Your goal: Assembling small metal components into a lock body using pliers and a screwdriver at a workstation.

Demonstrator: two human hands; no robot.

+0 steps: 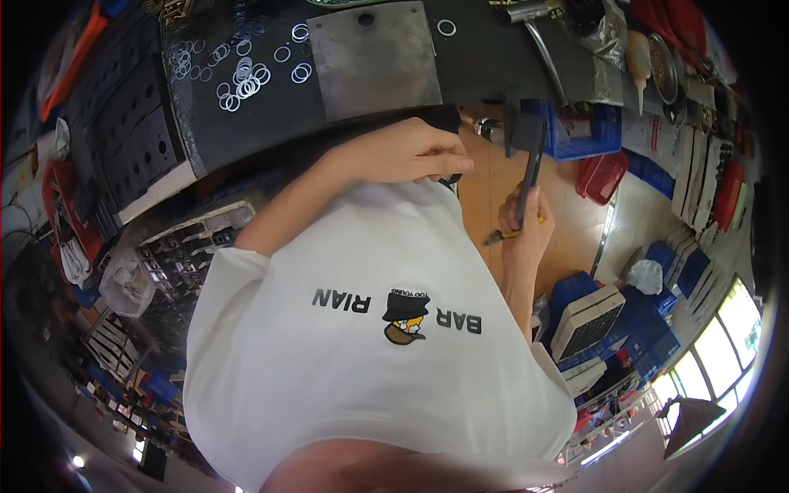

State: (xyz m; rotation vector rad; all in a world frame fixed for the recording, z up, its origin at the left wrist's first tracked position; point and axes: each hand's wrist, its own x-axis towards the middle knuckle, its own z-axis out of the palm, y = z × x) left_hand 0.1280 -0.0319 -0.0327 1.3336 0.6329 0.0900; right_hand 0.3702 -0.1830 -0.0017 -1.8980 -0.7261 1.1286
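Observation:
My left hand (415, 154) is in front of the workbench's near edge, close to my white shirt. Its fingers are curled inward, and what they hold, if anything, is hidden. Raised to the right, my right hand (528, 220) is closed round the handle of a dark hammer-shaped tool (526, 133) with a broad, blocky head pointing away from me. A slim yellow-and-black piece (496, 238) sticks out by the same hand; its kind is unclear. Beyond my left hand, a grey metal plate (376, 66) lies on the dark workbench (271, 123).
Several thin metal rings (245, 76) lie scattered left of the plate, and a single ring (446, 28) lies right of it. A blue crate (585, 135) and a red container (602, 177) stand to the right. Dark blocks with holes (131, 135) fill the left side.

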